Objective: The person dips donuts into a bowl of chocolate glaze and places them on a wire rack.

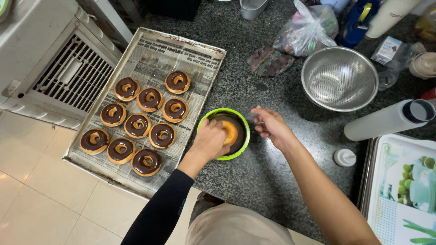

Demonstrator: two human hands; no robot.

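My left hand (209, 139) grips a plain golden doughnut (231, 132) and presses it into dark chocolate glaze inside a green bowl (245, 143) on the dark granite counter. Just right of the bowl, my right hand (271, 126) rests with fingers spread, holding nothing, its fingertips near the rim. To the left lies a metal tray (119, 64) lined with newspaper, carrying several chocolate-glazed doughnuts (137, 125) in rows.
A steel mesh strainer bowl (339, 78) sits at the back right. Near it lie a white squeeze bottle on its side (386, 120), a small white cap (344, 157), a plastic bag (306, 29) and a patterned tray (402, 181). A grey appliance (50, 59) stands at left.
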